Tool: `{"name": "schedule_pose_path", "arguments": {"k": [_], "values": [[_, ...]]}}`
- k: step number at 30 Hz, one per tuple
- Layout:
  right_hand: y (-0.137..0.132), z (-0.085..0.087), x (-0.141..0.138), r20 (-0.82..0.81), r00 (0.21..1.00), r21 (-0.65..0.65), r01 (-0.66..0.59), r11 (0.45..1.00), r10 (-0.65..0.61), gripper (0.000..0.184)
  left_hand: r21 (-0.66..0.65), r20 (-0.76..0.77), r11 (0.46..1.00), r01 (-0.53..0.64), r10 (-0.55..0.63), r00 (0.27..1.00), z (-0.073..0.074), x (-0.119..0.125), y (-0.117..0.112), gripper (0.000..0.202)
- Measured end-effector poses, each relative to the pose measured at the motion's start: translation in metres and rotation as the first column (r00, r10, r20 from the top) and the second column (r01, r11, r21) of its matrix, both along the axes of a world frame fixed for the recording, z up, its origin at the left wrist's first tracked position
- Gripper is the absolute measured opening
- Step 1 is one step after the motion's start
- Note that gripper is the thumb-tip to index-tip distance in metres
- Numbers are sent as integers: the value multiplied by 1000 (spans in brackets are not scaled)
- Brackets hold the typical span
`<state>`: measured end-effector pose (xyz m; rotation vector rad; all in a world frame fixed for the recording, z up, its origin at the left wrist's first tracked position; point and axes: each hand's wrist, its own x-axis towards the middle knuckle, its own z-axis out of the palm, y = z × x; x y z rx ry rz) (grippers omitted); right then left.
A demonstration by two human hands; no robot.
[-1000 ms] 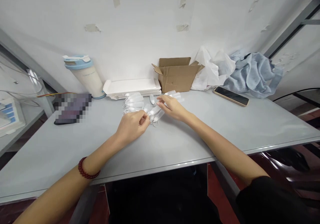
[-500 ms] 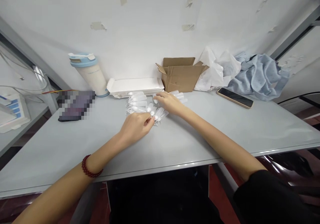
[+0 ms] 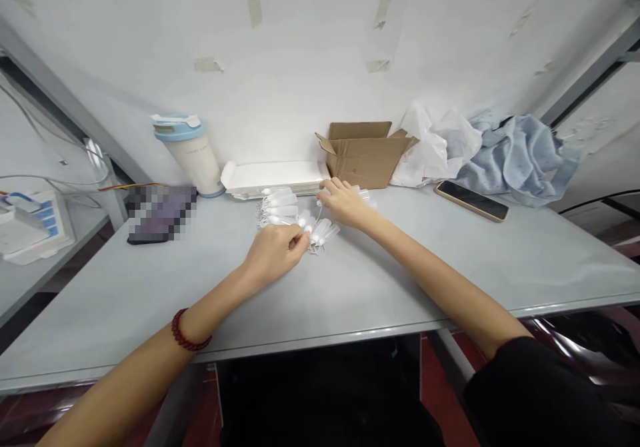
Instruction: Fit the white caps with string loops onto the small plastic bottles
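Several small translucent white bottles with looped cords lie in a cluster on the grey table, near its back. My left hand is closed in a pinch on the capped end of one bottle at the cluster's right edge. My right hand rests just behind it with curled fingers on another small clear bottle beside the cardboard box.
Along the wall stand a tumbler with a blue lid, a stack of flat white trays, an open cardboard box, a white plastic bag and blue cloth. A phone lies at right, a dark flat object at left.
My right hand has drawn back from the near bottles toward the box. My left hand keeps its pinch in about the same place. The camera has tilted slightly.
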<state>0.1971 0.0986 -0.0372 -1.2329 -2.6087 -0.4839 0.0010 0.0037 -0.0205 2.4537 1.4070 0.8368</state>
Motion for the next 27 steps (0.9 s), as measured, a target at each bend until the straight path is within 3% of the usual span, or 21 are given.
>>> {"name": "schedule_pose_path", "arguments": {"k": [4,6,9,12,15,18,22,27], "values": [[-22,9,19,-200,976,-6,90,996,-89,21,-9,43,1000,-18,18,999,2,-1,2,39],[-34,14,25,-368,923,-58,98,993,-113,20,-29,89,999,-18,20,996,4,0,2,36],[-49,19,26,-561,825,-174,-37,984,-68,19,-118,186,993,4,18,982,7,0,1,27],[-57,22,19,-648,762,-237,-205,949,3,18,-222,273,974,33,30,962,9,-1,1,28],[-61,20,13,-649,758,-238,-284,929,65,19,-276,346,960,45,55,936,10,-2,1,38],[-62,14,9,-585,803,-194,-281,940,119,21,-312,403,949,39,95,910,11,-3,2,41],[-65,7,4,-469,867,-142,-261,955,168,21,-329,459,943,45,119,880,12,-4,4,35],[-70,7,0,-428,879,-108,-279,954,209,21,-343,455,938,57,113,883,13,-4,5,25]]}}
